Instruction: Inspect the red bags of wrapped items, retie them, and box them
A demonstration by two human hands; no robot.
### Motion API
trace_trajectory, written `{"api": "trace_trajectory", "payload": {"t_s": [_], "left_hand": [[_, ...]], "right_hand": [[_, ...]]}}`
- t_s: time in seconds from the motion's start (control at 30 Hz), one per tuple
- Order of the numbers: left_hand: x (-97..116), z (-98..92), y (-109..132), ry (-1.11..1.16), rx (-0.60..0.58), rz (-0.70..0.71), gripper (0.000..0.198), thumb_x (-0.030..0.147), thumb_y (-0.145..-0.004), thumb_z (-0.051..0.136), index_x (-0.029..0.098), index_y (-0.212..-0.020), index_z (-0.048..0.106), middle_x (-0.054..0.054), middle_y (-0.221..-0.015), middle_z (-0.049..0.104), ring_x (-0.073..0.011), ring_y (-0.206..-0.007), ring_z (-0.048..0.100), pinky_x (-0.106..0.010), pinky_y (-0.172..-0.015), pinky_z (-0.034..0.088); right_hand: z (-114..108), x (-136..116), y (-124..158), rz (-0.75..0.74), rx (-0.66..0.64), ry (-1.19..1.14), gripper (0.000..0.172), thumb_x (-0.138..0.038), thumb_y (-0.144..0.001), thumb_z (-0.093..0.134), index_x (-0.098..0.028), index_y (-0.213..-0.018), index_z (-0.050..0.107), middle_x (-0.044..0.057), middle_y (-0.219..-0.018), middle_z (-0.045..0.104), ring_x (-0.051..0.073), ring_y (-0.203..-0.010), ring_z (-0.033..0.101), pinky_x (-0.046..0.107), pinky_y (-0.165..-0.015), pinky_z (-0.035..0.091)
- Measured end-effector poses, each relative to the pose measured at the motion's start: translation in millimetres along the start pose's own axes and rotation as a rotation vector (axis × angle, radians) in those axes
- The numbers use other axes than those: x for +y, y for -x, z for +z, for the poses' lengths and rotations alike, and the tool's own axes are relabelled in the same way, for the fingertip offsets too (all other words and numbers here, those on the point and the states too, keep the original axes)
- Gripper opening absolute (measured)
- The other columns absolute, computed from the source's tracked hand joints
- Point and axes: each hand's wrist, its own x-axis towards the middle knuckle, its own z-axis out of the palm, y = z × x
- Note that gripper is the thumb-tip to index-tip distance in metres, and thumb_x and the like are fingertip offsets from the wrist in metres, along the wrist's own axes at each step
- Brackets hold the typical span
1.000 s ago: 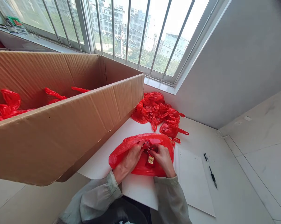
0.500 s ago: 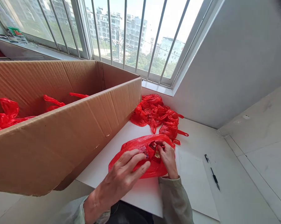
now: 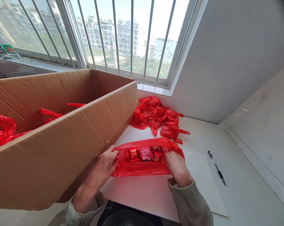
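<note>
A red plastic bag (image 3: 142, 168) lies on the white board in front of me, its mouth pulled wide. Several small red packets (image 3: 143, 154) show inside it. My left hand (image 3: 101, 166) grips the bag's left edge, fingers closed on the plastic. My right hand (image 3: 177, 166) grips the right edge the same way. Both hands are spread apart, stretching the opening between them.
A large open cardboard box (image 3: 62, 138) with tied red bags (image 3: 4, 130) inside stands at my left, against the board. A heap of red bags (image 3: 156, 114) lies by the window sill. A pen (image 3: 216, 168) rests on white sheets (image 3: 203, 188) at right.
My hands left the packets in the middle of the bag, moved apart to its two edges and pulled the mouth open. The view shifted slightly left and down.
</note>
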Motion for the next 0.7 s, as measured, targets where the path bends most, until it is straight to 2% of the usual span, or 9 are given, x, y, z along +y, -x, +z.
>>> {"api": "trace_trajectory", "payload": {"t_s": [0.1, 0.17, 0.23, 0.37, 0.47, 0.53, 0.6, 0.67, 0.7], "left_hand": [[6, -13.0, -5, 0.038, 0.026, 0.015, 0.024, 0.021, -0.091, 0.036, 0.017, -0.084, 0.059, -0.004, -0.088, 0.057, -0.0181, -0.078, 0.06, -0.03, -0.075, 0.047], [12, -18.9, -10, 0.113, 0.062, 0.032, 0.023, 0.02, -0.089, 0.038, 0.017, -0.085, 0.06, -0.004, -0.086, 0.058, -0.0179, -0.077, 0.059, -0.03, -0.073, 0.047], [19, -24.6, -13, 0.216, 0.091, 0.049, 0.023, 0.016, -0.084, 0.041, 0.017, -0.098, 0.059, -0.003, -0.088, 0.06, -0.0174, -0.079, 0.059, -0.03, -0.075, 0.048], [29, -35.5, -11, 0.313, 0.071, 0.089, 0.062, 0.003, -0.066, 0.043, 0.02, -0.126, 0.047, -0.002, -0.11, 0.059, -0.0171, -0.098, 0.058, -0.029, -0.088, 0.047], [28, -37.4, 5, 0.238, 0.008, 0.118, 0.068, -0.002, -0.061, 0.042, 0.023, -0.123, 0.051, -0.002, -0.114, 0.054, -0.0173, -0.105, 0.055, -0.028, -0.093, 0.045], [23, -33.8, 19, 0.179, -0.045, 0.093, 0.058, -0.003, -0.066, 0.042, 0.025, -0.114, 0.059, -0.003, -0.11, 0.051, -0.0175, -0.101, 0.056, -0.029, -0.088, 0.047], [18, -26.7, 33, 0.122, -0.051, 0.009, 0.042, 0.001, -0.076, 0.043, 0.024, -0.102, 0.066, -0.004, -0.105, 0.049, -0.0179, -0.094, 0.058, -0.03, -0.082, 0.048], [16, -17.9, 41, 0.07, -0.021, -0.082, 0.03, 0.01, -0.087, 0.043, 0.023, -0.096, 0.068, -0.005, -0.104, 0.047, -0.0185, -0.09, 0.059, -0.032, -0.079, 0.049], [16, -13.5, 44, 0.051, -0.01, -0.116, 0.027, 0.014, -0.091, 0.043, 0.023, -0.095, 0.068, -0.005, -0.105, 0.046, -0.0189, -0.089, 0.059, -0.034, -0.08, 0.05]], "right_hand": [[-11, 5, 11, -0.093, 0.02, 0.083, 0.04, -0.002, -0.087, 0.036, -0.014, -0.113, 0.063, 0.013, -0.091, 0.068, 0.023, -0.087, 0.064, 0.032, -0.075, 0.047], [-17, 11, 18, -0.173, 0.106, 0.12, 0.038, -0.003, -0.087, 0.037, -0.015, -0.112, 0.064, 0.011, -0.09, 0.067, 0.024, -0.088, 0.063, 0.035, -0.08, 0.047], [-20, 18, 23, -0.246, 0.216, 0.12, 0.04, -0.004, -0.083, 0.042, -0.017, -0.117, 0.061, 0.011, -0.096, 0.066, 0.025, -0.092, 0.061, 0.037, -0.083, 0.046], [-24, 31, 27, -0.3, 0.302, 0.039, 0.056, -0.003, -0.072, 0.048, -0.024, -0.123, 0.057, 0.011, -0.106, 0.064, 0.026, -0.097, 0.06, 0.036, -0.081, 0.047], [-25, 25, 36, -0.23, 0.271, 0.062, 0.048, -0.004, -0.071, 0.05, -0.027, -0.11, 0.065, 0.012, -0.095, 0.066, 0.028, -0.087, 0.061, 0.039, -0.074, 0.047], [-25, 14, 46, -0.178, 0.189, 0.108, 0.036, -0.005, -0.069, 0.054, -0.026, -0.094, 0.07, 0.012, -0.091, 0.067, 0.032, -0.084, 0.061, 0.046, -0.074, 0.047], [-26, 1, 57, -0.198, 0.071, 0.099, 0.026, -0.006, -0.068, 0.06, -0.025, -0.08, 0.072, 0.012, -0.093, 0.068, 0.034, -0.086, 0.062, 0.051, -0.077, 0.047], [-25, -13, 64, -0.306, 0.002, 0.01, 0.025, -0.008, -0.069, 0.063, -0.026, -0.083, 0.072, 0.01, -0.106, 0.068, 0.033, -0.096, 0.062, 0.051, -0.086, 0.046], [-24, -20, 65, -0.368, 0.002, -0.042, 0.03, -0.008, -0.07, 0.064, -0.026, -0.093, 0.071, 0.009, -0.115, 0.065, 0.033, -0.105, 0.059, 0.05, -0.092, 0.045]]}}
